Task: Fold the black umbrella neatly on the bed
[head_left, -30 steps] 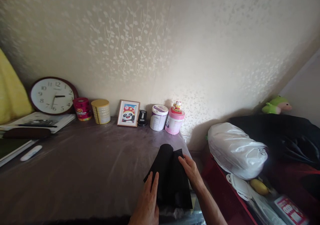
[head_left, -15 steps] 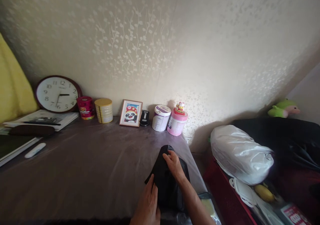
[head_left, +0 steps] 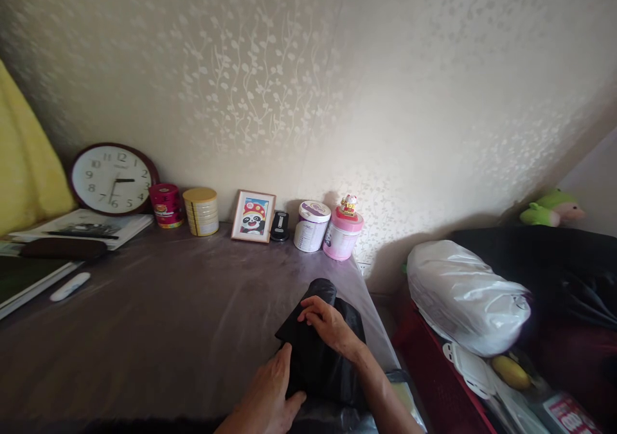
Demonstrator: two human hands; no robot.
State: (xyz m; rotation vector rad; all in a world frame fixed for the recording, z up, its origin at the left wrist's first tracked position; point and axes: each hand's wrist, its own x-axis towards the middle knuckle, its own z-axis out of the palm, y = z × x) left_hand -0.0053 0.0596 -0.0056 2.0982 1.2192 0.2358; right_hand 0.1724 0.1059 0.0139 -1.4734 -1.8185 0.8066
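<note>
A folded bundle of thin black material [head_left: 308, 366], slightly glossy like nylon or plastic, lies near the right front edge of the table. My right hand [head_left: 330, 325] is over its upper part, fingers loosely bent and apart, with no fold visibly gripped. Against the bundle's left edge rests my left hand [head_left: 265, 386], its thumb spread away from the fingers and touching the black material. The other left fingertips are partly hidden. A rounded, rolled-looking fold stands up at the bundle's far end.
Along the wall stand a clock [head_left: 113, 180], a magenta can [head_left: 166, 207], a yellow can [head_left: 201, 212], a panda picture frame [head_left: 253, 217], a white tub [head_left: 312, 228] and a pink tub [head_left: 342, 238] with a figurine. A stuffed white plastic bag [head_left: 465, 292] sits right of the table.
My right hand has shifted left and its fingers have come off the top fold. My left hand has moved down and left, its thumb spreading. The bundle's left flap sits slightly further out.
</note>
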